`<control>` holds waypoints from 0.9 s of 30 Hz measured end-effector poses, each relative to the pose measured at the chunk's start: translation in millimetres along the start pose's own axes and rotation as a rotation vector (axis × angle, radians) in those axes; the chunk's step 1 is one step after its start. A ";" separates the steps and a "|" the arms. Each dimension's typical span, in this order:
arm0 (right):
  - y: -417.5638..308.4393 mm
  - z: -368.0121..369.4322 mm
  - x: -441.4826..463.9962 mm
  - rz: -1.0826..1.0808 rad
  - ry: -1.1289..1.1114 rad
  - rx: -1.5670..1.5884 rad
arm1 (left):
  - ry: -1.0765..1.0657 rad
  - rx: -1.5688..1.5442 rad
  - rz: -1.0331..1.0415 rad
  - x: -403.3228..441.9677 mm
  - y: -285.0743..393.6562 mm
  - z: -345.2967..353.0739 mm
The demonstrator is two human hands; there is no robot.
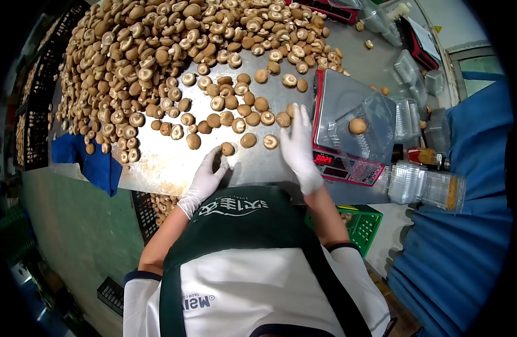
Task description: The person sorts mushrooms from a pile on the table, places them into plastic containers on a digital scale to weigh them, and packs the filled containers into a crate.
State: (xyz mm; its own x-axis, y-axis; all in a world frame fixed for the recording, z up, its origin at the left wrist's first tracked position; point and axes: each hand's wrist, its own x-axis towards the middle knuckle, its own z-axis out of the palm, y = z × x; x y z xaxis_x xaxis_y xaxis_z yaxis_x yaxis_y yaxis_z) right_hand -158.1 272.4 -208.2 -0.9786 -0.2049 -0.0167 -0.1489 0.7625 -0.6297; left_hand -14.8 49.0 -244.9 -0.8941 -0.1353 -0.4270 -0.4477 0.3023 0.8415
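Observation:
My left hand [206,175], in a white glove, is curled at the table's near edge, with its thumb and fingers round a brown mushroom [227,149]. Something brown shows in the shade of that palm, too dark to make out. Gloved as well, my right hand [297,149] lies with its fingers stretched forward beside the scale. Its fingertips are next to a mushroom [283,119] in the loose group. On the red scale [348,168], a clear plastic box [376,115] holds one mushroom [358,126]; the red display is lit.
A large mushroom heap [129,50] covers the back left of the metal table [157,160]. A blue cloth [92,163] hangs over the left edge. Clear boxes [407,182] stand right of the scale. A green crate [366,227] is below the table; black crates [36,126] line the left.

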 end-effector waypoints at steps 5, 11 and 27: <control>28.9 57.8 22.8 0.070 0.056 -0.132 | -0.048 -0.152 -0.044 0.6 -9.3 -2.5; 34.3 57.6 29.7 0.432 -0.009 1.176 | -0.026 -0.221 -0.056 5.2 -16.7 -5.6; -14.4 -2.7 -0.5 0.478 -0.419 2.198 | -0.005 -0.270 -0.016 8.8 -12.4 -5.4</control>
State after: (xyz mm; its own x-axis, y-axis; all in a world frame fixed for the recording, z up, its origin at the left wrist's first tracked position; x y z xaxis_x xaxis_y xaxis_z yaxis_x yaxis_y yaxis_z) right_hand -155.9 263.1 -197.0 -0.7666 -0.5700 -0.2957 0.6229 -0.7719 -0.1269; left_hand -17.2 38.9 -257.3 -0.8870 -0.1330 -0.4421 -0.4503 0.0375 0.8921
